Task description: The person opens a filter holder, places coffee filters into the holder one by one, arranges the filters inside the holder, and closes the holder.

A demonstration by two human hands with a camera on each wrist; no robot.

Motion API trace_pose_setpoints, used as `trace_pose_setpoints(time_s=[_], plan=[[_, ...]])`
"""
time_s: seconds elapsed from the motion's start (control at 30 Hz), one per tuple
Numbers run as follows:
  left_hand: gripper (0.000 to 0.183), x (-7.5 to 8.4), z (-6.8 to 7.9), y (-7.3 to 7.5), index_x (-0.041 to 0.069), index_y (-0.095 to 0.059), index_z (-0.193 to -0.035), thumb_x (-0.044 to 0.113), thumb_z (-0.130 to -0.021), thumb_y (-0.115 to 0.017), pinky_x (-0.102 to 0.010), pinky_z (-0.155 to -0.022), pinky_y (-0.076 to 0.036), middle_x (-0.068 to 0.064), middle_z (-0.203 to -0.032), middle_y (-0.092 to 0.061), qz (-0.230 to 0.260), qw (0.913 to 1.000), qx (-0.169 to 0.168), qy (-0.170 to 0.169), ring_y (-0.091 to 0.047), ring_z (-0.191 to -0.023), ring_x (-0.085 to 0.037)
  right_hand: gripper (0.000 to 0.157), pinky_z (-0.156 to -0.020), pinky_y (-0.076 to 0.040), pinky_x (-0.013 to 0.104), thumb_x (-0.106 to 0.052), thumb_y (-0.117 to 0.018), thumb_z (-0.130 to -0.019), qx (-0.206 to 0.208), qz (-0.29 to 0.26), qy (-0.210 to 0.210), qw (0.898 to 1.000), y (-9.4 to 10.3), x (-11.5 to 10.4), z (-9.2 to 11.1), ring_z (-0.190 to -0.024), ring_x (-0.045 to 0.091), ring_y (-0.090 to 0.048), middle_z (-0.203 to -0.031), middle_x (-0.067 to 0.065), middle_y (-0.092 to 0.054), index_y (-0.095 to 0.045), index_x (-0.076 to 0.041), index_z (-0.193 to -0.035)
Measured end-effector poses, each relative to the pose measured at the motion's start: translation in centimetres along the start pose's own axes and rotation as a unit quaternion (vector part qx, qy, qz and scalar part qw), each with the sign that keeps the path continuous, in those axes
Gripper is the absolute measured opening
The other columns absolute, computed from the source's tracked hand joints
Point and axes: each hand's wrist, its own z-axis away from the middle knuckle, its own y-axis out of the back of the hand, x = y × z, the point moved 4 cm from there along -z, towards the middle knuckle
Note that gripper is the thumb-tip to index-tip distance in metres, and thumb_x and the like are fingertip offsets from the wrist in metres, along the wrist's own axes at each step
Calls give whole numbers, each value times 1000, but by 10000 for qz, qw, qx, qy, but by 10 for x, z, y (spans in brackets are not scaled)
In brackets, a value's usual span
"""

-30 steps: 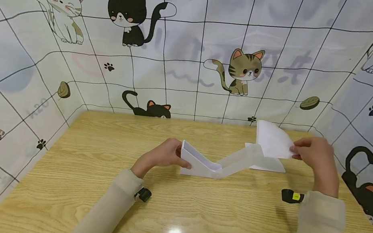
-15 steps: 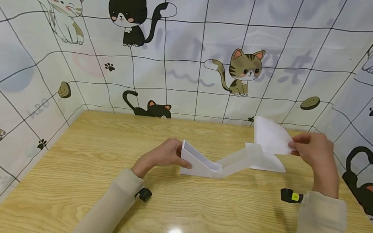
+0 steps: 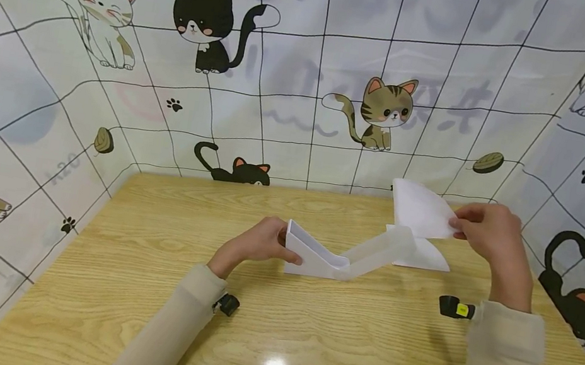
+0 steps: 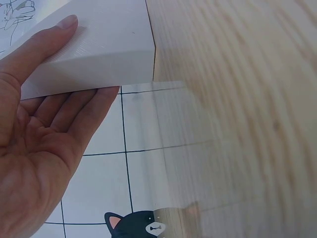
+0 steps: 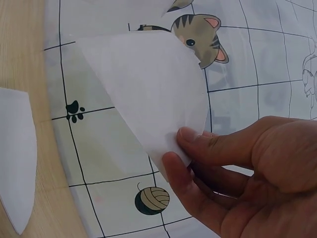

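Note:
My left hand (image 3: 260, 239) grips the left end of a white slanted-top box (image 3: 314, 266) on the table, thumb on the near side and fingers behind. In the left wrist view the thumb lies on the smooth face of the box (image 4: 109, 34). A translucent lid (image 3: 376, 250) slants up to the right from the box's low end. My right hand (image 3: 492, 230) pinches the edge of a thin white paper piece with a curved side (image 5: 148, 79), like folded filter paper, raised above the lid's far end. Another white curved-edged paper piece (image 3: 430, 258) lies below it, partly behind the lid.
The wooden table (image 3: 300, 350) runs up to a hanging cloth (image 3: 297, 81) printed with cats and grid lines, which encloses the back and both sides. Each wrist carries a small black camera, one by the left cuff (image 3: 228, 304), one by the right cuff (image 3: 455, 307).
My right hand has moved slightly up and to the left with the pinched paper. The left hand, the box and the lid stay where they were.

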Motion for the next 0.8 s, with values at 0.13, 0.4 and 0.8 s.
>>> trace_pose_setpoints(time_s=[0.13, 0.4, 0.8], plan=[[33, 0, -1, 0, 10, -76, -116, 16, -85, -87, -27, -72, -55, -7, -108, -80, -46, 10000, -5, -24, -74, -88, -10, 31, -62, -49, 24, -13, -71, -99, -12, -37, 78, 10000, -1, -6, 1, -72, 17, -75, -114, 33, -72, -69, 10, -118], [34, 1, 0, 0, 9, -76, -116, 16, -84, -87, -27, -73, -55, -6, -107, -80, -68, 10000, 24, 8, -73, -88, -10, 29, -63, -49, 24, -14, -69, -100, 90, -19, 229, 9997, 0, -15, 4, -70, 12, -73, -110, 31, -74, -71, 8, -117], [35, 0, -1, -1, 9, -75, -116, 16, -84, -87, -26, -72, -54, -8, -108, -79, -43, 10000, 12, 36, -72, -87, -10, 26, -65, -47, 28, -14, -68, -100, 187, -23, 426, 9989, -1, -28, 8, -73, 17, -74, -107, 29, -75, -73, 6, -116]])
